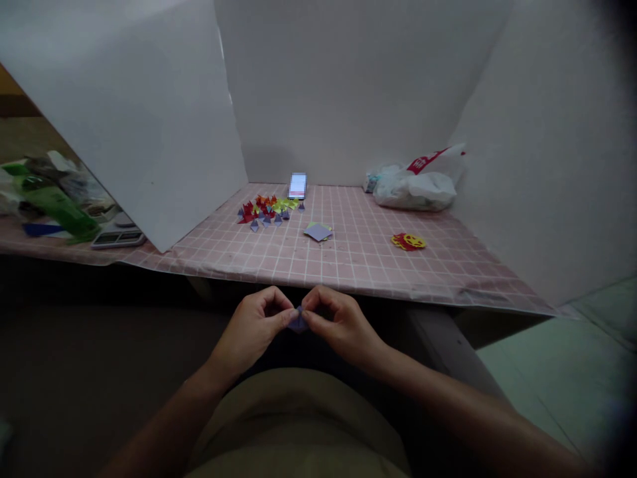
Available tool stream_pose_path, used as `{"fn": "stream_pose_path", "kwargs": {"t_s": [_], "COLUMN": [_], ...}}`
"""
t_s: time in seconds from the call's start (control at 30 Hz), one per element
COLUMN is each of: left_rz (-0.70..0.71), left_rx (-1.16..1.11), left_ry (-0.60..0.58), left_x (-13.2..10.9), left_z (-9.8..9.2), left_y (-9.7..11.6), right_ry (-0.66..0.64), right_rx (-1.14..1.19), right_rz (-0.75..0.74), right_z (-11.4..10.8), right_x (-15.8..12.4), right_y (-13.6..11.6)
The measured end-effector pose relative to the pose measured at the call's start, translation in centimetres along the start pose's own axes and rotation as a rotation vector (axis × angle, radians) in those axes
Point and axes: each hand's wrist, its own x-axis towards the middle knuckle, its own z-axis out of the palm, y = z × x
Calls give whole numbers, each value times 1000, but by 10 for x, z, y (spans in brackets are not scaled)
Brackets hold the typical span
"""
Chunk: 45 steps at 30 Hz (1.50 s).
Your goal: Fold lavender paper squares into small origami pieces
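Head view has both my hands together on my side of the table's near edge, in front of my torso. With my left hand (253, 324) I pinch the left side of a small purple paper piece (298, 324) between thumb and fingers. With my right hand (343, 324) I pinch the same piece from the right, so my fingertips nearly meet over it. The piece is off the table, between my two hands, and its exact folds are mostly covered by my fingers.

Beyond them lies a pink checked tablecloth (358, 262). On it, left of the middle, I see a spread of small folded paper pieces (266, 219) in red, orange, yellow and purple, the purple ones mostly along the near side. A phone (297, 185) with a lit screen stands just behind them. Nearer to me lies a small stack of paper sheets (318, 231), purple on top with yellowish edges below. Farther right are flat red and yellow cut-outs (414, 241), and behind those a white plastic bag (413, 192) with red print. At far left, outside a white panel (149, 133), a green bottle (62, 207) leans near a scale (118, 239).
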Motion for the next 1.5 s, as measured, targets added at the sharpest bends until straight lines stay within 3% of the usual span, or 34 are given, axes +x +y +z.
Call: {"fn": "stream_pose_path", "kwargs": {"t_s": [0.3, 0.63, 0.97, 1.5], "left_rz": [-62, -99, -45, 34], "left_rx": [-141, -109, -109, -123], "left_ry": [-60, -104, 52, 22], "left_x": [4, 5, 7, 2], "left_z": [0, -3, -4, 4], "left_y": [3, 6, 3, 3], "right_ry": [-2, -31, -75, 64], "right_rx": [12, 54, 144, -33], "right_rz": [-22, 12, -34, -66], "right_z": [-1, -2, -4, 2], "right_x": [0, 2, 3, -2], "right_y": [-1, 1, -4, -4]}}
